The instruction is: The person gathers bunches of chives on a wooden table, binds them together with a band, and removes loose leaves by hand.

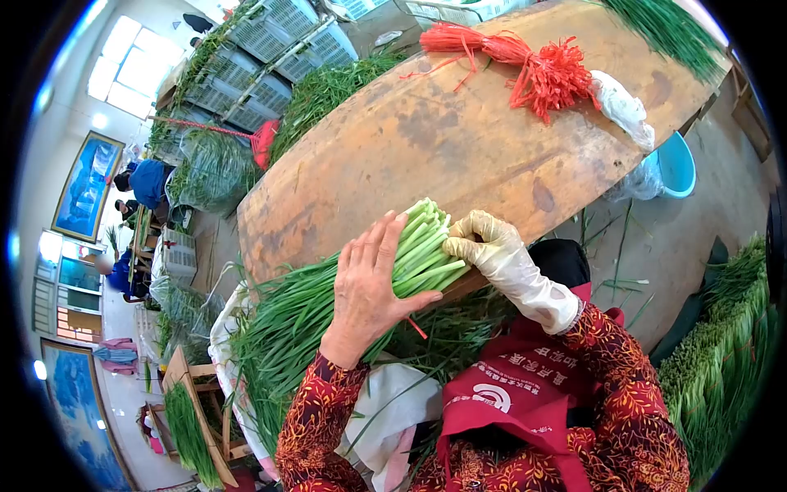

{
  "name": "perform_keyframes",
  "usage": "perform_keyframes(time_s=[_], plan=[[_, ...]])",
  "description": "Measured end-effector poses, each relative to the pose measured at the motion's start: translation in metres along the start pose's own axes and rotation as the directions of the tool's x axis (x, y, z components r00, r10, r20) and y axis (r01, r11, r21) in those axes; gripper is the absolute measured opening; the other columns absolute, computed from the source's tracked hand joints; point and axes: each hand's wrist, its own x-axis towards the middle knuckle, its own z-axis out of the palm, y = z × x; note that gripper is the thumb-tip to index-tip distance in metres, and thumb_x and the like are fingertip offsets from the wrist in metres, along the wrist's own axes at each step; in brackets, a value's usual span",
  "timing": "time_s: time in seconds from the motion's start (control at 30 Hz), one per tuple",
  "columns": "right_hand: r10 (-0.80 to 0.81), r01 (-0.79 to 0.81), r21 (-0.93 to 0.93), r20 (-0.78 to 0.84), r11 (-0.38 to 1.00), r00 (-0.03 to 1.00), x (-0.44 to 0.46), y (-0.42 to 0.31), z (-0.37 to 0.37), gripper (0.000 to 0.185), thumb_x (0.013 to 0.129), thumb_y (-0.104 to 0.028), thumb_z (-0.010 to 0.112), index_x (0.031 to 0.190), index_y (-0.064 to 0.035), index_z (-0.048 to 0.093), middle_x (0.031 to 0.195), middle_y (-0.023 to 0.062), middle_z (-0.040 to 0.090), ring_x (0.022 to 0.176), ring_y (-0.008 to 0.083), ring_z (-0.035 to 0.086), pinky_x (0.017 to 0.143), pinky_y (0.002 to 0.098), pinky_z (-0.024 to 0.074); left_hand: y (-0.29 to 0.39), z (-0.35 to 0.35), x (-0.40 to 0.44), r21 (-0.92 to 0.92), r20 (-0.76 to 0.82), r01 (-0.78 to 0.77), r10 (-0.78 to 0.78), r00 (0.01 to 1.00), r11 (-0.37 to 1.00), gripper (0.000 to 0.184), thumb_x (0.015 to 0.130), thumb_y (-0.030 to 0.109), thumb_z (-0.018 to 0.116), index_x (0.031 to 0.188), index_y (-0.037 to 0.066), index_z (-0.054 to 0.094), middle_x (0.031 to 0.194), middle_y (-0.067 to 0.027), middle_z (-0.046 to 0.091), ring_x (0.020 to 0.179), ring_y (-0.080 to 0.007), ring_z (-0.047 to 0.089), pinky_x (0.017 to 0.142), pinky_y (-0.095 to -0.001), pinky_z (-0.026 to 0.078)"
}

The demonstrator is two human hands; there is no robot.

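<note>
While a red apron (516, 385) fills the near side, a bunch of green stalks (411, 269) lies just beyond it, across the near edge of the counter (361, 189). The bare left hand (366, 287) lies over it, fingers straight, thumb spread; I cannot tell how firmly it grips. The gloved right hand (484, 246) closes, fingers bent, at the pale cut ends. The bunch should be light: firm at the stalks, floppy and easily bruised in the leaves, perhaps slippery if damp. The pale end looks the best place to hold.

Loose leaves and a white sack (393, 402) crowd its underside. Stacked greens (713, 369) stand to the right. Across the counter, well apart, lie red ties (549, 78) and a white bundle (623, 107); a blue bucket (678, 166) sits past the edge. Farther off are crates (270, 33) and a person in blue (147, 182).
</note>
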Motion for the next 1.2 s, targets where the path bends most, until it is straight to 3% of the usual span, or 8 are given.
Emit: perform_keyframes(time_s=[0.2, 0.3, 0.4, 0.63, 0.73, 0.97, 1.1, 1.2], plan=[[-0.068, 0.07, -0.157, 0.021, 0.985, 0.997, 0.01, -0.009, -0.003, 0.019, 0.08, -0.019, 0.069, 0.086, -0.0019, 0.062, 0.075, 0.0052, 0.061, 0.071, 0.0096, 0.054, 0.064, 0.0257, 0.0448, -0.001, 0.002, 0.0, -0.049, -0.01, 0.028, -0.028, 1.0, 0.998, 0.094, 0.063, 0.051, 0.073, 0.136, 0.006, 0.034, 0.133, -0.0131, 0.042, 0.116, -0.031, 0.045, 0.099, -0.0445, 0.033], [0.201, -0.199, -0.051, 0.031, 0.979, 0.979, 0.011, -0.019, -0.014, 0.018, 0.086, -0.02, 0.06, 0.091, -0.0026, 0.063, 0.079, 0.0057, 0.063, 0.076, 0.0113, 0.057, 0.069, 0.0274, 0.0454, 0.001, 0.002, 0.002, -0.006, 0.005, 0.033, -0.033, 0.999, 0.999, 0.094, 0.063, 0.051, 0.072, 0.136, 0.006, 0.034, 0.133, -0.0132, 0.043, 0.116, -0.0307, 0.045, 0.098, -0.0446, 0.033], [0.032, -0.042, -0.206, -0.054, 0.978, 0.998, 0.006, -0.027, -0.042, 0.019, 0.085, -0.023, 0.06, 0.093, -0.0058, 0.063, 0.081, 0.0086, 0.062, 0.074, 0.0163, 0.059, 0.068, 0.0273, 0.0458, 0.003, 0.002, 0.003, 0.022, -0.019, 0.029, -0.029, 0.999, 0.999, 0.097, 0.057, 0.043, 0.079, 0.136, 0.006, 0.034, 0.132, -0.0143, 0.045, 0.117, -0.0307, 0.046, 0.097, -0.0417, 0.036], [-0.316, 0.423, -0.655, 0.284, 0.626, 0.905, -0.011, -0.023, -0.017, 0.025, 0.078, -0.033, 0.067, 0.085, -0.0096, 0.062, 0.075, 0.0091, 0.061, 0.07, 0.0288, 0.061, 0.06, 0.0364, 0.0469, 0.005, 0.001, 0.004, 0.016, -0.009, 0.033, -0.033, 0.999, 0.999, 0.098, 0.058, 0.046, 0.077, 0.136, 0.006, 0.034, 0.131, -0.0139, 0.045, 0.116, -0.0305, 0.046, 0.097, -0.0422, 0.035], [-0.317, 0.43, -0.58, 0.291, 0.692, 0.903, -0.002, -0.015, -0.02, 0.023, 0.083, -0.032, 0.062, 0.086, -0.0092, 0.063, 0.077, 0.0116, 0.062, 0.072, 0.0302, 0.061, 0.062, 0.0368, 0.0469, 0.004, 0.003, 0.003, 0.014, 0.004, 0.027, -0.027, 1.0, 1.0, 0.096, 0.062, 0.051, 0.073, 0.136, 0.006, 0.033, 0.132, -0.0144, 0.044, 0.117, -0.0296, 0.045, 0.097, -0.0436, 0.035], [0.257, -0.153, -0.39, 0.231, 0.908, 0.938, 0.02, -0.036, -0.02, 0.031, 0.084, -0.037, 0.059, 0.092, -0.0075, 0.066, 0.074, 0.0094, 0.063, 0.067, 0.021, 0.061, 0.063, 0.033, 0.0455, 0.004, 0.006, 0.003, 0.044, -0.011, 0.015, -0.014, 1.0, 0.999, 0.094, 0.061, 0.044, 0.076, 0.136, 0.005, 0.033, 0.127, -0.0151, 0.047, 0.114, -0.031, 0.047, 0.095, -0.0421, 0.036], [0.215, -0.192, -0.193, 0.103, 0.962, 0.971, 0.011, -0.03, -0.04, 0.03, 0.084, -0.037, 0.062, 0.091, -0.0075, 0.064, 0.068, -0.0016, 0.057, 0.055, 0.008, 0.049, 0.051, 0.0229, 0.0403, 0.005, 0.009, 0.003, 0.037, -0.029, 0.028, -0.027, 0.999, 0.999, 0.094, 0.061, 0.041, 0.077, 0.136, 0.005, 0.033, 0.125, -0.0163, 0.049, 0.112, -0.0323, 0.048, 0.094, -0.0417, 0.037], [0.164, -0.131, -0.256, 0.112, 0.958, 0.98, -0.005, -0.022, -0.047, 0.028, 0.087, -0.032, 0.057, 0.095, -0.0065, 0.064, 0.071, 0.0051, 0.062, 0.063, 0.013, 0.055, 0.059, 0.0266, 0.0434, 0.006, 0.008, 0.003, 0.046, -0.016, 0.032, -0.031, 0.999, 0.998, 0.094, 0.062, 0.04, 0.077, 0.137, 0.005, 0.032, 0.124, -0.0175, 0.049, 0.113, -0.0328, 0.048, 0.095, -0.0415, 0.037]])
